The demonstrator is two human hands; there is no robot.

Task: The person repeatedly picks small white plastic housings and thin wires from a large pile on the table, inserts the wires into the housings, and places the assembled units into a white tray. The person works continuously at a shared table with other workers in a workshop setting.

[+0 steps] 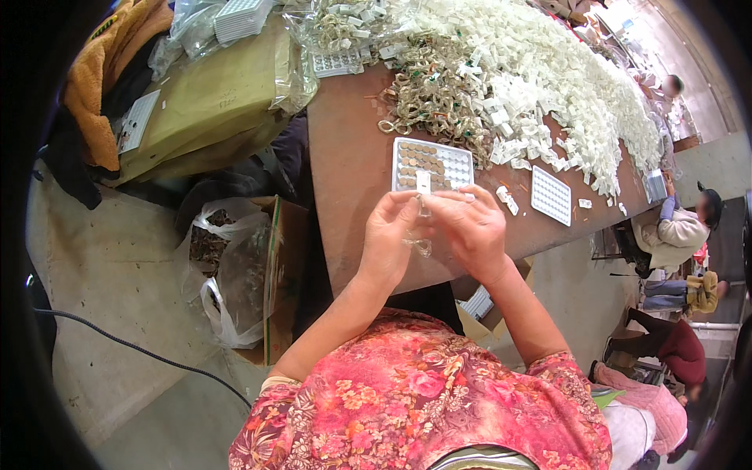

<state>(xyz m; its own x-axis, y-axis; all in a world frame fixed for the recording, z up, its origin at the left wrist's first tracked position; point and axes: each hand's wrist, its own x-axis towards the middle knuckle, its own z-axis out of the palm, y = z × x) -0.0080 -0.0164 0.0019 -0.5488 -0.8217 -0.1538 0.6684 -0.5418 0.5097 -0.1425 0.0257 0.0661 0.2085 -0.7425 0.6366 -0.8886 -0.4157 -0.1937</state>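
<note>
Above the near edge of the table, my left hand (pixel 389 243) and my right hand (pixel 476 233) meet, the fingertips of both pinched together. Between them sticks up a small white plastic piece (pixel 424 182), with a pale looped cord (pixel 423 247) hanging below the fingers. Both hands are closed on this corded piece; the fingertips hide its middle. Just beyond lies a white tray (pixel 458 159) of round pockets, many of them filled with brown discs (pixel 419 160). A second white tray (pixel 551 196), its pockets without brown discs, rests to the right.
A large heap of white corded pieces (pixel 540 74) covers the far table, beside a pile of tan cord loops (pixel 433 86). Left of the table stand a cardboard box (pixel 283 266) with a plastic bag and a yellowish sack (pixel 227 90). Several people sit at the right.
</note>
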